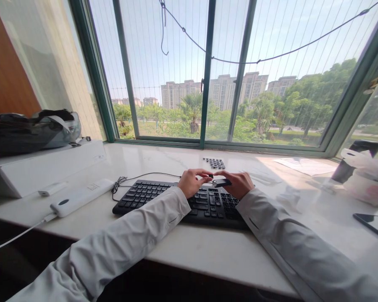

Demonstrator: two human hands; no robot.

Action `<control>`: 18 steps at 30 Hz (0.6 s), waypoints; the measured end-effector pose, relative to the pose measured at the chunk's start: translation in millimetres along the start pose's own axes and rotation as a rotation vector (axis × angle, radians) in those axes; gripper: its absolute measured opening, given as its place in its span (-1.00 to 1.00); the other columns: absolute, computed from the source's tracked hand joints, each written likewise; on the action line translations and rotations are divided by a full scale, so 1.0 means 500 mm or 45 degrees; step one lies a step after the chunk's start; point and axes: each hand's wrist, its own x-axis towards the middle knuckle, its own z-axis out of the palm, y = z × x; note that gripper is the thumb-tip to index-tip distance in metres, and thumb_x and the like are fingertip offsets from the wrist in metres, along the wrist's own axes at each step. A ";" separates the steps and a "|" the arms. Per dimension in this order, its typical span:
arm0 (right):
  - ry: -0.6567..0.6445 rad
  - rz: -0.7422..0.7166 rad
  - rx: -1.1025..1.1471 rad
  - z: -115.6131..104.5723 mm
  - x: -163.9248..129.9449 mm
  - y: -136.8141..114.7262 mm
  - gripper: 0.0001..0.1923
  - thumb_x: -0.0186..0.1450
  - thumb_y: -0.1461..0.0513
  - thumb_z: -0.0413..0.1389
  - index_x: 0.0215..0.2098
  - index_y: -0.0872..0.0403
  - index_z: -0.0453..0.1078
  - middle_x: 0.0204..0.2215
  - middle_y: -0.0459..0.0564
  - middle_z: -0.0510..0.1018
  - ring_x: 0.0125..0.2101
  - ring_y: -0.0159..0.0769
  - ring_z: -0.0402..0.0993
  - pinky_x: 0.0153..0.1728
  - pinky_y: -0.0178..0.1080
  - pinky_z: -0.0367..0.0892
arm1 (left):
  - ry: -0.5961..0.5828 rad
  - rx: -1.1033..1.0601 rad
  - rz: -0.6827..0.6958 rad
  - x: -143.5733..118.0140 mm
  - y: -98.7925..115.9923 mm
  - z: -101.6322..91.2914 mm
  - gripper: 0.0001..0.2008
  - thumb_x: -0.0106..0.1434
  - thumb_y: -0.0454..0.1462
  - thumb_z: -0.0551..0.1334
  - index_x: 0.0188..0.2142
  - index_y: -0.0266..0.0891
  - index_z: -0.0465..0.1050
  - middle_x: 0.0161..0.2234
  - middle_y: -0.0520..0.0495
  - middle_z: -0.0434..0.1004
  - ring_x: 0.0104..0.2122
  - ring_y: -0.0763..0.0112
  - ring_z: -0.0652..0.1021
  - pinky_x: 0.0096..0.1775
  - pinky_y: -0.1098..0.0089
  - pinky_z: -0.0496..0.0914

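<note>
Above the black keyboard (151, 191), my two hands meet at the fingertips. My left hand (190, 183) is closed in a pinch on a small black keycap (211, 176). The index fingertip of my right hand (241, 183) reaches the other side of that keycap. The rest of my right hand is closed round a short black-handled tool (223, 183) with a shiny round end; its exact kind is unclear. On the number pad (229, 202), the key spots look like open frames without caps. Behind the keyboard, several loose keycaps (216, 162) lie in rows on the white counter (145, 157).
A white power strip (82, 197) with a cable lies left, beside a white box (50, 165) bearing a dark bag (28, 130). The keyboard's cord (119, 181) is bunched nearby. Papers (305, 165), a plastic bag (368, 176) and a phone (374, 224) are right. A window stands behind.
</note>
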 end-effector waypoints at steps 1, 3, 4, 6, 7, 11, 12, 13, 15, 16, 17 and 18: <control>0.010 0.001 0.014 0.000 -0.001 -0.001 -0.72 0.16 0.20 0.16 -0.14 -0.11 0.51 -0.54 -0.12 0.61 -0.57 -0.35 0.46 -0.49 -0.34 0.13 | -0.001 -0.005 0.008 0.000 0.000 0.000 -0.72 0.16 -0.13 0.30 -0.16 -0.16 0.60 -0.31 -0.04 0.64 -0.28 0.35 0.56 -0.27 0.44 0.40; 0.035 0.012 0.031 -0.001 -0.002 -0.002 -0.72 0.17 0.20 0.15 -0.14 -0.11 0.52 -0.55 -0.13 0.61 -0.57 -0.36 0.46 -0.48 -0.35 0.13 | -0.007 -0.014 0.010 0.000 0.000 0.001 -0.71 0.16 -0.13 0.29 -0.16 -0.18 0.60 -0.29 -0.05 0.64 -0.29 0.35 0.56 -0.28 0.43 0.39; 0.046 0.017 0.033 -0.001 -0.002 -0.002 -0.72 0.17 0.21 0.15 -0.15 -0.12 0.52 -0.55 -0.13 0.61 -0.57 -0.36 0.46 -0.48 -0.35 0.13 | -0.013 -0.017 0.007 0.000 -0.001 0.002 -0.70 0.17 -0.12 0.28 -0.15 -0.18 0.60 -0.27 -0.06 0.64 -0.30 0.35 0.55 -0.30 0.43 0.39; 0.056 0.019 0.034 0.000 -0.003 -0.002 -0.72 0.17 0.23 0.14 -0.15 -0.12 0.53 -0.54 -0.13 0.61 -0.56 -0.37 0.46 -0.48 -0.35 0.14 | -0.023 -0.017 0.006 0.000 -0.002 0.003 -0.70 0.18 -0.12 0.27 -0.15 -0.19 0.60 -0.25 -0.06 0.64 -0.31 0.35 0.54 -0.32 0.44 0.39; 0.057 0.018 0.034 0.000 -0.003 -0.001 -0.72 0.17 0.24 0.14 -0.16 -0.12 0.53 -0.54 -0.13 0.61 -0.56 -0.37 0.46 -0.48 -0.35 0.14 | -0.026 -0.013 0.006 0.000 -0.002 0.003 -0.69 0.18 -0.11 0.27 -0.15 -0.19 0.60 -0.24 -0.07 0.63 -0.31 0.36 0.54 -0.33 0.44 0.38; 0.070 -0.003 0.038 0.003 -0.004 0.001 -0.72 0.16 0.24 0.14 -0.17 -0.11 0.54 -0.54 -0.12 0.61 -0.59 -0.38 0.45 -0.50 -0.36 0.12 | -0.033 0.004 0.028 -0.001 -0.001 0.002 -0.70 0.18 -0.11 0.27 -0.14 -0.16 0.60 -0.23 -0.05 0.63 -0.35 0.41 0.52 -0.39 0.49 0.34; 0.073 -0.011 0.039 0.003 -0.004 0.001 -0.72 0.17 0.24 0.14 -0.16 -0.11 0.54 -0.54 -0.12 0.61 -0.59 -0.38 0.45 -0.50 -0.36 0.12 | -0.026 0.011 0.037 -0.002 0.000 0.001 -0.69 0.18 -0.11 0.27 -0.12 -0.15 0.58 -0.23 -0.04 0.62 -0.38 0.43 0.51 -0.40 0.50 0.33; 0.073 -0.016 0.041 0.003 -0.003 0.001 -0.72 0.17 0.24 0.14 -0.15 -0.12 0.54 -0.53 -0.12 0.62 -0.59 -0.38 0.45 -0.50 -0.36 0.12 | -0.015 0.021 0.041 -0.003 0.001 0.000 -0.68 0.18 -0.11 0.28 -0.09 -0.14 0.57 -0.24 -0.03 0.62 -0.42 0.47 0.49 -0.42 0.51 0.32; 0.055 -0.014 0.043 0.003 -0.003 0.000 -0.72 0.19 0.22 0.14 -0.13 -0.11 0.53 -0.52 -0.11 0.62 -0.58 -0.37 0.45 -0.49 -0.36 0.13 | 0.006 0.049 0.041 -0.004 0.004 -0.002 -0.64 0.15 -0.11 0.30 -0.07 -0.13 0.54 -0.26 -0.01 0.61 -0.52 0.54 0.44 -0.45 0.52 0.29; 0.041 -0.009 0.040 0.002 -0.002 -0.001 -0.73 0.20 0.20 0.14 -0.13 -0.11 0.53 -0.52 -0.11 0.62 -0.58 -0.37 0.45 -0.49 -0.36 0.13 | 0.012 0.061 0.040 -0.005 0.006 -0.003 -0.64 0.14 -0.11 0.31 -0.08 -0.14 0.53 -0.27 0.00 0.61 -0.56 0.57 0.40 -0.47 0.53 0.28; 0.031 -0.002 0.035 0.002 -0.002 -0.002 -0.74 0.21 0.18 0.14 -0.13 -0.11 0.53 -0.53 -0.11 0.62 -0.58 -0.37 0.45 -0.49 -0.36 0.12 | 0.013 0.071 0.040 -0.005 0.007 -0.003 -0.65 0.13 -0.11 0.31 -0.10 -0.15 0.54 -0.27 0.00 0.61 -0.60 0.60 0.37 -0.49 0.53 0.27; 0.025 0.005 0.031 0.002 -0.001 -0.003 -0.75 0.22 0.17 0.14 -0.14 -0.11 0.53 -0.53 -0.11 0.62 -0.57 -0.36 0.46 -0.49 -0.36 0.12 | 0.009 0.076 0.037 -0.006 0.009 -0.004 -0.67 0.12 -0.12 0.32 -0.13 -0.17 0.54 -0.26 0.00 0.61 -0.62 0.61 0.36 -0.50 0.53 0.27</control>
